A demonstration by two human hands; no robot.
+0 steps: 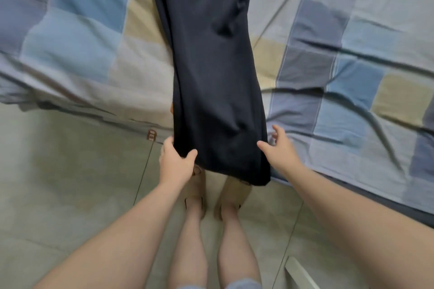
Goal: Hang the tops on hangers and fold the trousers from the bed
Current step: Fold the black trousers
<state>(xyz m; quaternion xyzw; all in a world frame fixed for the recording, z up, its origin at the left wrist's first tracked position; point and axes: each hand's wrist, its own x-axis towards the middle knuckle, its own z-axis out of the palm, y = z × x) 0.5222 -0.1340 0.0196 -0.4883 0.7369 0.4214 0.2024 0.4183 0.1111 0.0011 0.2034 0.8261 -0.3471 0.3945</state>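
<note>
Lower centre | left hand point(175, 162) pinches trousers point(211, 77) hem, probably to straighten them | right hand point(279, 148) wide open alongside

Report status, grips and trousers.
Left grip holds trousers near corner. Right grip open at other edge. Trousers stretched along bed, end overhanging. Nothing in the way.

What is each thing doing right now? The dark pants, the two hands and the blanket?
dark trousers: laid out long across the bed, near end hanging over the edge, not yet folded.
left hand: grips the trousers' near left corner.
right hand: open, fingers spread, at the trousers' right edge, holding nothing.
checked bedcover: spread over the bed, wrinkled.
</note>
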